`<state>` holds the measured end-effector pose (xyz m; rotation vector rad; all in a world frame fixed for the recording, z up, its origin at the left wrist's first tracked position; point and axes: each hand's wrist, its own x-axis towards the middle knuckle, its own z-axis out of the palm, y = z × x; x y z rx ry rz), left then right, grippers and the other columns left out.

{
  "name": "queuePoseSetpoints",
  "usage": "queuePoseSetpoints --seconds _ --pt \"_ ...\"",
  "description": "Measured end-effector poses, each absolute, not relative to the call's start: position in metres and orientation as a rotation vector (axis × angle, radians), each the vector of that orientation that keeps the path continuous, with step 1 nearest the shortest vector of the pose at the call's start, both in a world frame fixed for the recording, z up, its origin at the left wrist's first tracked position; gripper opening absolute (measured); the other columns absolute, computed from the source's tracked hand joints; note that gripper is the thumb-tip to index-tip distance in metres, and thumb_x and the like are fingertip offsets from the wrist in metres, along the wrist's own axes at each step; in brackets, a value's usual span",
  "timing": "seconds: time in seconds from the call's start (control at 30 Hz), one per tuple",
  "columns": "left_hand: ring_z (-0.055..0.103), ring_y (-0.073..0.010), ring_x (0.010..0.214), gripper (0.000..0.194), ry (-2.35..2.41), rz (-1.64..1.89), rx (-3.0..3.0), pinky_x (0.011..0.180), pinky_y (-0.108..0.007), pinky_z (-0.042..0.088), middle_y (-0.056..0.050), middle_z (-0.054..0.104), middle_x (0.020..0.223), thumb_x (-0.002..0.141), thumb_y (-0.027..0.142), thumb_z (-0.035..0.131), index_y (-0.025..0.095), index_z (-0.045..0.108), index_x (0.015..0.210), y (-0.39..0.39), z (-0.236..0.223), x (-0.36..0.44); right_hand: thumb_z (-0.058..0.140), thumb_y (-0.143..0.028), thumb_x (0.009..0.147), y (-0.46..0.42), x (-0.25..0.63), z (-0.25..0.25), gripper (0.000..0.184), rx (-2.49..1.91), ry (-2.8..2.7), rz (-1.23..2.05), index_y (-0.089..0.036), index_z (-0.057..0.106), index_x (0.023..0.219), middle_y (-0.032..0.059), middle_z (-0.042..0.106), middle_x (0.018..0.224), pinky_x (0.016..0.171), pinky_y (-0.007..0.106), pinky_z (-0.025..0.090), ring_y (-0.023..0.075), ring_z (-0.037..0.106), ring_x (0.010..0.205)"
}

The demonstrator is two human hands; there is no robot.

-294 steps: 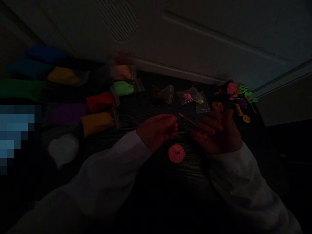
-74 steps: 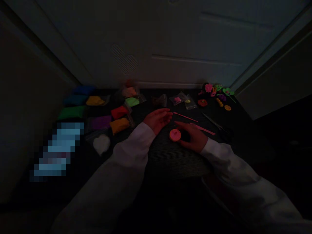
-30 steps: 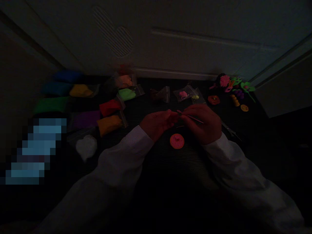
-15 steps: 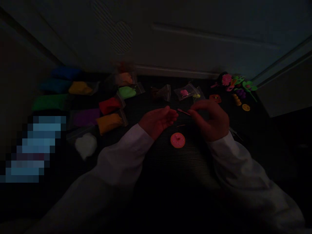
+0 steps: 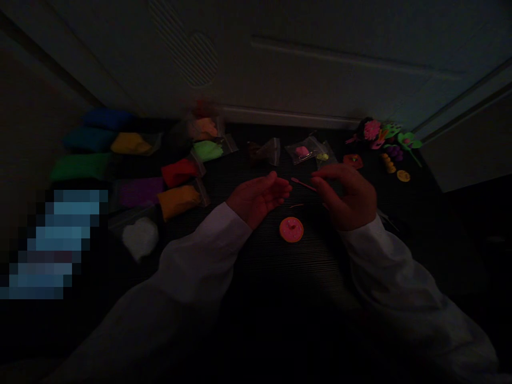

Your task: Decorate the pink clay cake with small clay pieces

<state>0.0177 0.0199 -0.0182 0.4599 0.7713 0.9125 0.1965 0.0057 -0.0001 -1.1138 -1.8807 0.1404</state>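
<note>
My left hand (image 5: 259,200) is held over the dark table, palm turned inward, fingers stretched and loosely curved, with nothing visible in it. Opposite it, my right hand (image 5: 347,194) brings thumb and index fingertips close in a pinch; anything between them is too small and dark to make out. A thin pink modelling tool (image 5: 303,184) lies between the hands, one end hidden by the right fingers. Below them sits a round pink clay disc (image 5: 292,230) with an orange rim, pale dots and a small raised middle. A thin yellowish strip (image 5: 296,205) lies just above the disc.
Bags of coloured clay, among them red (image 5: 180,172), orange (image 5: 178,202), purple (image 5: 141,192) and white (image 5: 140,238), cover the left side. Small bags with pink clay (image 5: 302,152) stand behind. Finished clay flowers (image 5: 372,129) lie at the far right, near scissors (image 5: 388,220).
My right thumb and index fingertips have shifted slightly against each other, the index a little higher. The left hand has barely moved; the disc and tool stay put.
</note>
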Motion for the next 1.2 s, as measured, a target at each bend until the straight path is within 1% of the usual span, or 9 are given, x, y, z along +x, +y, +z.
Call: queuePoseSetpoints --seconds 0.07,0.17,0.4,0.6,0.9,1.1,1.2 --pt "0.061 -0.0106 0.067 0.025 0.78 0.903 0.452 0.068 -0.024 0.042 -0.004 0.066 0.068 0.078 0.03 0.056 0.012 0.066 0.066 0.0204 -0.0179 0.0175 0.059 -0.025 0.077 0.0053 0.1965 -0.0003 0.003 -1.118 -1.868 0.144 -0.022 0.061 0.078 -0.0001 0.065 0.075 0.07 0.03 0.048 0.0142 0.061 0.074" --pt "0.061 -0.0106 0.067 0.027 0.781 0.895 0.446 0.068 -0.024 0.042 -0.004 0.066 0.067 0.08 0.03 0.054 0.011 0.066 0.064 0.0208 -0.0171 0.0173 0.063 -0.025 0.074 0.0049 0.1962 -0.0012 0.006 -1.108 -1.846 0.15 -0.021 0.059 0.076 0.0001 0.064 0.075 0.069 0.029 0.048 0.0135 0.06 0.073" --pt "0.061 -0.0102 0.066 0.026 0.783 0.898 0.443 0.067 -0.023 0.043 -0.003 0.066 0.067 0.08 0.029 0.054 0.012 0.066 0.065 0.0204 -0.0164 0.0174 0.06 -0.021 0.076 0.0049 0.1962 -0.0011 0.007 -1.099 -1.928 0.146 -0.022 0.061 0.083 0.0002 0.066 0.079 0.071 0.031 0.049 0.0148 0.061 0.077" --pt "0.061 -0.0099 0.065 0.025 0.795 0.899 0.437 0.067 -0.023 0.043 -0.003 0.066 0.067 0.078 0.03 0.056 0.012 0.066 0.064 0.0211 -0.0154 0.0178 0.06 -0.024 0.076 0.0033 0.1963 0.0006 0.009 -1.112 -1.953 0.169 -0.021 0.064 0.084 0.0022 0.068 0.081 0.07 0.031 0.05 0.0153 0.063 0.077" --pt "0.061 -0.0109 0.064 0.028 0.794 0.886 0.411 0.065 -0.023 0.044 -0.004 0.067 0.066 0.08 0.028 0.052 0.012 0.067 0.064 0.0212 -0.0145 0.0173 0.06 -0.02 0.076 0.003 0.1964 -0.0006 0.013 -1.095 -1.996 0.154 -0.021 0.064 0.088 0.0025 0.069 0.084 0.073 0.031 0.051 0.0148 0.063 0.079" --pt "0.061 -0.0107 0.065 0.026 0.787 0.888 0.406 0.065 -0.023 0.044 -0.004 0.067 0.066 0.079 0.027 0.054 0.011 0.068 0.064 0.0208 -0.0148 0.0166 0.064 -0.022 0.073 0.0031 0.195 0.0006 0.007 -1.09 -1.988 0.133 -0.021 0.062 0.08 0.0014 0.069 0.079 0.071 0.03 0.05 0.0145 0.063 0.074" --pt "0.061 -0.0107 0.065 0.027 0.786 0.886 0.405 0.065 -0.023 0.044 -0.004 0.067 0.066 0.079 0.028 0.054 0.011 0.068 0.063 0.0209 -0.0151 0.0171 0.067 -0.022 0.071 0.0029 0.1951 0.0013 0.008 -1.077 -1.965 0.139 -0.02 0.062 0.077 0.0015 0.068 0.076 0.07 0.029 0.05 0.0142 0.063 0.072"
